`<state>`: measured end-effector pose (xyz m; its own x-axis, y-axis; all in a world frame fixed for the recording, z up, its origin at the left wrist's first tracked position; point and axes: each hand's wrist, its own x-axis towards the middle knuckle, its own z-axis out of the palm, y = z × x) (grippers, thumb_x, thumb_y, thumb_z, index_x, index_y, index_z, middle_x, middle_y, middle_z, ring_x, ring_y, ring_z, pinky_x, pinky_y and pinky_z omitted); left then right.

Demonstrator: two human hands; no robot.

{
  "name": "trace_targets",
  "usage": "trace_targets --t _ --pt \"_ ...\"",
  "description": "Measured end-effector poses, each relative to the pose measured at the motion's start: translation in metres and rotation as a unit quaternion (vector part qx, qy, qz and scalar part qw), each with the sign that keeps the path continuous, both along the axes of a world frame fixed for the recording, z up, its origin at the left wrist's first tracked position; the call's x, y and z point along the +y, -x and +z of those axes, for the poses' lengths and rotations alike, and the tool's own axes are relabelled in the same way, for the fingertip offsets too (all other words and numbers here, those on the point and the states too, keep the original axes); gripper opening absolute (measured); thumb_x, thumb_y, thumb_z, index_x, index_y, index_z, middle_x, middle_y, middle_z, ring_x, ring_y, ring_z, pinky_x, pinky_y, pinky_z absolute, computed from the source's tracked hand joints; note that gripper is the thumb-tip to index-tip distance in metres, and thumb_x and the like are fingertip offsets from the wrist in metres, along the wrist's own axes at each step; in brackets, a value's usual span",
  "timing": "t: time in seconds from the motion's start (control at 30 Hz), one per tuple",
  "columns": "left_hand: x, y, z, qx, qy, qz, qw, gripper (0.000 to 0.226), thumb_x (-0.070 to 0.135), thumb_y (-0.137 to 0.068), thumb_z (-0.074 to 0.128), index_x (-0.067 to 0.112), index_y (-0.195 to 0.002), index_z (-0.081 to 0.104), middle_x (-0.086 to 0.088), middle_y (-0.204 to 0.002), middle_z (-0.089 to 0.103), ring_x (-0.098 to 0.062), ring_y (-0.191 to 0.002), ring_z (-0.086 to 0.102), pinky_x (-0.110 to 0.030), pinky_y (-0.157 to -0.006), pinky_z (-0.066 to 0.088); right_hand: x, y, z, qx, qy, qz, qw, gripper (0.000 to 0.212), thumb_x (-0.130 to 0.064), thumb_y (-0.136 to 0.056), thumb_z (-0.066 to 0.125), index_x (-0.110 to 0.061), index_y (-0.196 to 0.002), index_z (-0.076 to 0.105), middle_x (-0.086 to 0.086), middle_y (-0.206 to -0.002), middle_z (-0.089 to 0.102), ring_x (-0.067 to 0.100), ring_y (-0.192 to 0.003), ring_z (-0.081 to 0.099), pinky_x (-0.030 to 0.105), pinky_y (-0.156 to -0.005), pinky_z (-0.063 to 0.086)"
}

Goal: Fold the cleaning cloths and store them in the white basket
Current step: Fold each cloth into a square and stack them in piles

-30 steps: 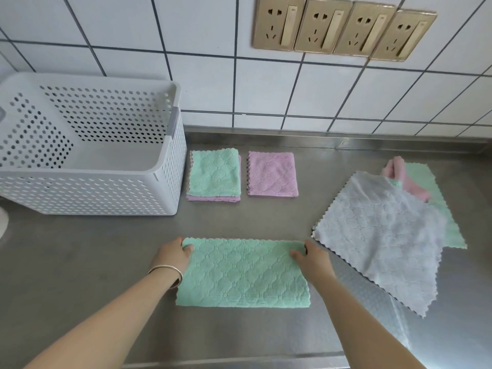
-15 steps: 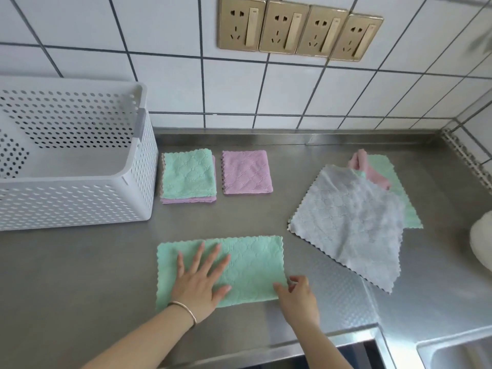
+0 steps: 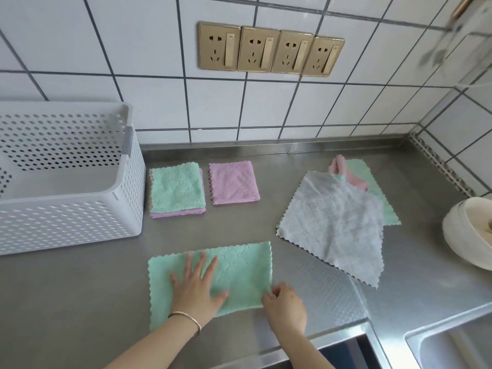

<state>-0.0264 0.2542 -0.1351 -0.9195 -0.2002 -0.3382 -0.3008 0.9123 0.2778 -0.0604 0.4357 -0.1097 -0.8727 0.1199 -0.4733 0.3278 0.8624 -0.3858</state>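
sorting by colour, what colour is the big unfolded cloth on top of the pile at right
Grey, with a quilted diamond pattern and scalloped edges: the unfolded grey cloth, clearest in the head view.

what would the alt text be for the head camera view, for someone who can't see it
A person's left hand presses flat on a half-folded green cloth on a steel counter while the right hand pinches its near right corner. Behind sit two small folded stacks beside a white basket, and unfolded cloths topped by a grey cloth lie to the right.
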Motion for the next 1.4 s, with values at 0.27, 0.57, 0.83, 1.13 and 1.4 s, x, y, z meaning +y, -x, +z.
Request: trace_targets --t 0.27,0.57,0.83,1.13,1.4 --pt "0.05 0.035 0.044 0.133 -0.335 0.097 0.928 0.013 0.019 -0.082 0.063 0.028 -0.092 0.063 0.005 -0.105 0.068 -0.007 -0.1 0.062 -0.01 -0.082 0.038 -0.024 -0.014 0.009 0.154 0.027 0.083 0.984 0.041 -0.02 -0.086 0.053 -0.028 -0.061 0.02 -0.002 -0.074 0.045 0.024 -0.065 0.038 0.032 -0.055 0.027" --pt "0.039 0.04 0.042 0.105 -0.287 0.238 0.922 0.033 0.01 -0.082 0.056 0.035 -0.063 0.045 0.0 -0.081 0.069 -0.022 -0.085 0.066 -0.021 -0.068 0.041 -0.036 -0.021 0.0 0.237 0.061 0.174 0.954 0.044 -0.008 -0.047 0.078 -0.02 -0.061 0.038 -0.004 -0.055 0.047 0.016 -0.039 0.028 0.01 -0.039 0.004" --pt "0.034 0.039 0.048 0.036 -0.373 0.36 0.854 0.023 0.038 -0.083 0.06 0.025 -0.067 0.052 -0.004 -0.076 0.059 -0.027 -0.085 0.061 -0.027 -0.073 0.04 -0.047 -0.024 0.005 0.323 0.044 0.251 0.911 0.019 -0.025 -0.058 0.043 -0.024 -0.069 0.028 -0.008 -0.056 0.048 0.012 -0.034 0.042 0.016 -0.037 -0.001" --pt "0.001 0.019 0.066 0.12 -0.267 0.301 0.908 0.025 0.034 -0.082 0.062 0.033 -0.061 0.048 0.009 -0.072 0.06 -0.016 -0.074 0.056 -0.023 -0.068 0.039 -0.059 -0.029 -0.012 0.424 0.084 0.341 0.835 0.028 -0.023 -0.064 0.059 -0.016 -0.083 0.04 0.0 -0.09 0.047 0.018 -0.074 0.041 0.023 -0.063 0.032" --pt "-0.044 -0.011 0.066 0.163 -0.219 0.321 0.907 0.029 0.026 -0.079 0.067 0.032 -0.057 0.048 0.009 -0.07 0.063 -0.017 -0.079 0.063 -0.022 -0.07 0.041 -0.078 -0.027 -0.038 0.266 -0.012 0.422 0.867 0.121 -0.019 -0.037 0.073 -0.018 -0.146 0.022 0.0 -0.143 0.038 0.017 -0.129 0.034 0.032 -0.104 0.023"
